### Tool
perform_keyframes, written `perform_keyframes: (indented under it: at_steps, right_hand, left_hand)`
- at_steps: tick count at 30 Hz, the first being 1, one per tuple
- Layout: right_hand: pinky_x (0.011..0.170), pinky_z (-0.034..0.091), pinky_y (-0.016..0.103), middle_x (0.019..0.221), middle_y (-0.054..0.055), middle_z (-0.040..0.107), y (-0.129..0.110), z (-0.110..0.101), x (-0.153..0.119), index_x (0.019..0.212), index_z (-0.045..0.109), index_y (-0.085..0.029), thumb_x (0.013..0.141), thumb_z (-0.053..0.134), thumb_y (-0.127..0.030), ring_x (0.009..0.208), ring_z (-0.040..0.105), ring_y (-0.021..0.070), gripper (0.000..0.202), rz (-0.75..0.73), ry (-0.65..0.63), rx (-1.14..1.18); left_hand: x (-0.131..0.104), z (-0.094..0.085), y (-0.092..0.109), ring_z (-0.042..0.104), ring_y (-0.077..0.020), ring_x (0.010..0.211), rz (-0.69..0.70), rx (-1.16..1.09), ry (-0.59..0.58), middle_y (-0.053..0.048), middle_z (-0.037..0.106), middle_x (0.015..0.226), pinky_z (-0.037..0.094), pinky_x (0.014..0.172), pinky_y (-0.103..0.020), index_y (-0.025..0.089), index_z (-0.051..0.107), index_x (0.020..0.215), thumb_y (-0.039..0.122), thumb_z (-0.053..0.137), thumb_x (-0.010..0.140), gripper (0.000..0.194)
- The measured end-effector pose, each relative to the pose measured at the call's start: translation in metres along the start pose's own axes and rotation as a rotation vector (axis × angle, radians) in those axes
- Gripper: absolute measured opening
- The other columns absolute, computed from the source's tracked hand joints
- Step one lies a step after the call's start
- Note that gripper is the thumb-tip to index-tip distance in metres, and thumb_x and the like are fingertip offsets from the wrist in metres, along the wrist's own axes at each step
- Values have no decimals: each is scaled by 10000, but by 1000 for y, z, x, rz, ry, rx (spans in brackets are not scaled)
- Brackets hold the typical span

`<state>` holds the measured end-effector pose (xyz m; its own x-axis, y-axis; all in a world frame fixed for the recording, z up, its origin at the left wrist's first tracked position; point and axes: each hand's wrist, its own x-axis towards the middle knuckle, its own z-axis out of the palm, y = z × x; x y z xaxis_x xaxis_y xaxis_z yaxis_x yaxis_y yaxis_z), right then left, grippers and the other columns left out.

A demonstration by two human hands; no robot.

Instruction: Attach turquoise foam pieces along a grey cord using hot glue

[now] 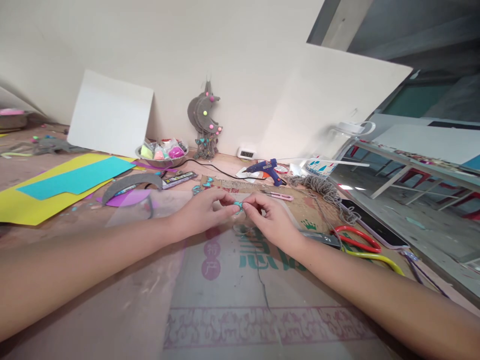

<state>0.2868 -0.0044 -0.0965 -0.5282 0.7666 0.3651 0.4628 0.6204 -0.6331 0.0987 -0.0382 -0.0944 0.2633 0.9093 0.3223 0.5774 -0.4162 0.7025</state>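
Observation:
My left hand [202,214] and my right hand [270,220] meet above the middle of the work surface. Between their thumbs and forefingers they pinch a small teal piece [239,204]; its exact shape is mostly covered by the fingertips. Under the hands lies a translucent plastic sheet [210,320] over printed cardboard. A dark grey string [262,282] trails across that sheet below my hands. Just beyond the fingers are a few more small teal pieces [207,183] and a pink craft knife [279,195].
A blue glue gun [267,170], a bundle of grey yarn [328,192], red-handled scissors [360,240] and a phone [375,225] lie right of centre. Leftward are yellow card [33,212], teal card [82,177] and a bowl [159,162] of clay packs. A moon ornament [204,115] stands behind.

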Motion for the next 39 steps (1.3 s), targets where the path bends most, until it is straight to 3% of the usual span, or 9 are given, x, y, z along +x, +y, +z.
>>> perform_keyframes:
  at_steps: [11, 14, 17, 20, 27, 35, 39]
  right_hand:
    - [635, 380, 244, 705, 1, 552, 0, -3, 1, 770, 573, -184, 910, 352, -387, 679, 503, 134, 331, -10, -22, -53]
    - [611, 388, 246, 686, -4, 570, 4, -1, 1, 799, 596, -195, 876, 420, -430, 641, 506, 137, 303, 39, -42, -88]
    - [581, 384, 238, 655, -12, 567, 7, 2, 0, 772, 603, -199, 857, 472, -398, 604, 497, 127, 253, 53, -70, -107]
    - [607, 387, 234, 706, -3, 580, 5, 3, 0, 763, 606, -194, 882, 452, -349, 647, 511, 122, 249, -28, -111, -125]
    - [698, 393, 233, 813, 29, 573, -1, 0, -2, 787, 614, -175, 931, 372, -294, 759, 534, 124, 306, -184, -195, -301]
    - [723, 399, 247, 909, 42, 563, 0, 1, -2, 967, 633, -215, 944, 325, -265, 799, 542, 134, 313, -204, -250, -402]
    - [705, 405, 241, 858, 37, 539, 4, 4, -3, 899, 643, -204, 942, 336, -279, 746, 535, 123, 319, -186, -251, -382]
  left_hand:
    - [0, 0, -1, 540, -131, 717, -54, -39, 44, 5, 607, 774, 405, 666, -240, 162, 590, 777, 331, 497, 820, 197]
    - [-1, -3, 2, 538, -132, 723, -43, -50, 79, 10, 604, 754, 402, 662, -236, 162, 584, 777, 316, 481, 837, 195]
    - [0, -4, 1, 543, -131, 723, -55, -64, 95, 11, 597, 740, 404, 648, -233, 162, 575, 769, 327, 484, 843, 202]
    - [1, -2, -4, 575, -137, 723, -88, -141, 103, 1, 608, 764, 416, 614, -232, 163, 567, 813, 366, 481, 849, 223]
    - [4, 2, -11, 610, -132, 637, -206, -406, 34, -11, 627, 717, 436, 545, -220, 165, 498, 856, 410, 512, 836, 246]
    - [3, 0, -3, 586, -118, 513, -198, -637, -130, 8, 607, 585, 385, 460, -193, 174, 446, 850, 457, 501, 841, 289]
    - [1, 0, 3, 596, -106, 544, -216, -776, -207, 9, 615, 617, 402, 510, -195, 176, 433, 862, 414, 499, 862, 247]
